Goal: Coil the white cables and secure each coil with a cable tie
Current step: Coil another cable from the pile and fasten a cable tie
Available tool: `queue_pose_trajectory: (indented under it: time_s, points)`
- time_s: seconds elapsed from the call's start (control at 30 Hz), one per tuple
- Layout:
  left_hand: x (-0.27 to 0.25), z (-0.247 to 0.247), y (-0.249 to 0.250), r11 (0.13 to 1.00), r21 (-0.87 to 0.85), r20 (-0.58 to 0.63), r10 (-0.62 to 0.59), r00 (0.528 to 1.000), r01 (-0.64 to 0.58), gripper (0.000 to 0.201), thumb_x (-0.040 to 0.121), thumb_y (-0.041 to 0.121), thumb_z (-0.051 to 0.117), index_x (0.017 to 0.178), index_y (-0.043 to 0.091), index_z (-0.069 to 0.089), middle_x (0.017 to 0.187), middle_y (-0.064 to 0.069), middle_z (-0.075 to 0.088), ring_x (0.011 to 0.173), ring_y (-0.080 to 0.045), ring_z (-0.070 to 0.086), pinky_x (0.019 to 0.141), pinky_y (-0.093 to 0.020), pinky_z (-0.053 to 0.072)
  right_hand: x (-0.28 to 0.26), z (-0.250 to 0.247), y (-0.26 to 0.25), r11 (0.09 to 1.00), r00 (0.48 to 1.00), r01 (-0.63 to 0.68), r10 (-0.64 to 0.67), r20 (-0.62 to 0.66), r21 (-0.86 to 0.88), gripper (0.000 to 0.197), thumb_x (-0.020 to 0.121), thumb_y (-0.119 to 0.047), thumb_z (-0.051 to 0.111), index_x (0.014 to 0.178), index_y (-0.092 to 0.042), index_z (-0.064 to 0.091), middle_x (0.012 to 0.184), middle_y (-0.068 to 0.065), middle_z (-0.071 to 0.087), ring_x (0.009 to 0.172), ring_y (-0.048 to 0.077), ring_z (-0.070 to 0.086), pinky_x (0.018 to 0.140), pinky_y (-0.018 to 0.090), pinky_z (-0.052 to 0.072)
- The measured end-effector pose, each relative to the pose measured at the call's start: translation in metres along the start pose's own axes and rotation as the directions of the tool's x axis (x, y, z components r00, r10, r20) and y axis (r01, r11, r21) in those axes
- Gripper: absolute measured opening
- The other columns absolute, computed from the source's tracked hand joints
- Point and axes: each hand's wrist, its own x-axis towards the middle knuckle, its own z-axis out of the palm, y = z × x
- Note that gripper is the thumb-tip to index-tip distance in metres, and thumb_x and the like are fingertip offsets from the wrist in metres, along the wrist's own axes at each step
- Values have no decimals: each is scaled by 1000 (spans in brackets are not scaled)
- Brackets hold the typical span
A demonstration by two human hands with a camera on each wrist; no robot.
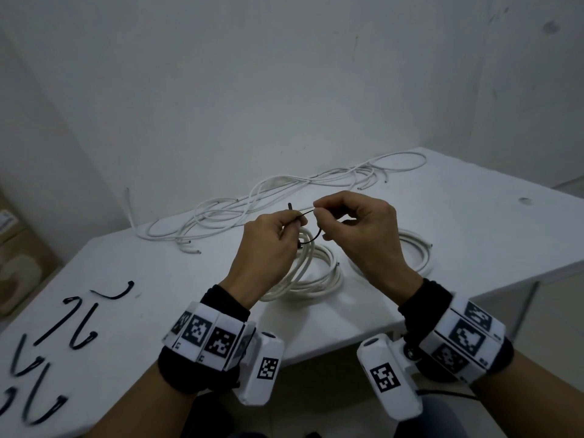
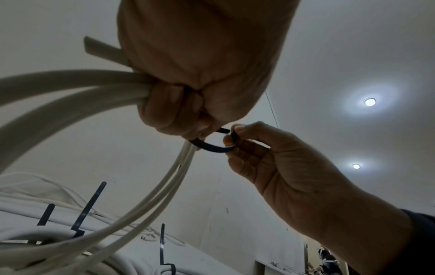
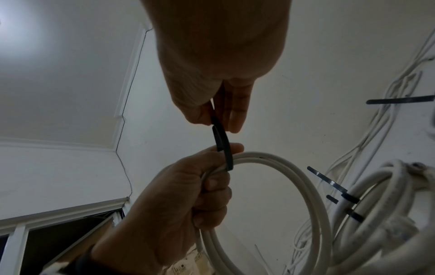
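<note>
1. Two hands meet above the white table [image 1: 458, 216] in the head view. The left hand [image 1: 268, 245] has its fingers curled round the white coil [image 1: 311, 273], lifting its near side; the right hand [image 1: 357, 229] pinches the black cable tie [image 1: 311, 213] that loops round the coil between them. A second coil [image 1: 414, 251] lies just right of the hands, loose white cables [image 1: 284, 191] sprawl behind them, and about seven spare ties [image 1: 79, 324] lie at the near left.
2. The left wrist view shows, from below, the coil's strands [image 2: 70, 87] emerging from the closed left fist [image 2: 200, 74] and the tie [image 2: 212, 147] curving to the right fingertips [image 2: 228, 141].
3. Only the right wrist view shows the tie [image 3: 223, 147] overlapping itself above the left thumb [image 3: 233, 148], and two ties on the bundled coil [image 3: 376, 204].
</note>
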Motion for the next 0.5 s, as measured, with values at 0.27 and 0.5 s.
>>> queue_pose_trajectory:
  time_s: [0.27, 0.5]
  points:
    - [-2, -2, -2, 989, 138, -3, 60, 998, -59, 22, 96, 12, 51, 96, 15, 72, 77, -9, 71, 52, -7, 47, 53, -19, 37, 0, -1, 0, 1000, 998, -22, 22, 51, -2, 14, 81, -3, 68, 78, -16, 72, 70, -6, 69, 64, 8, 64, 60, 40, 57]
    - [-6, 0, 0, 977, 188, 10, 103, 995, -103, 21, 95, 10, 50, 91, 13, 71, 69, -5, 67, 55, -7, 49, 52, -15, 36, 7, -3, -2, 999, 995, -37, 34, 94, 38, 18, 80, 1, 67, 75, -16, 71, 69, -1, 69, 64, 17, 66, 56, 31, 57]
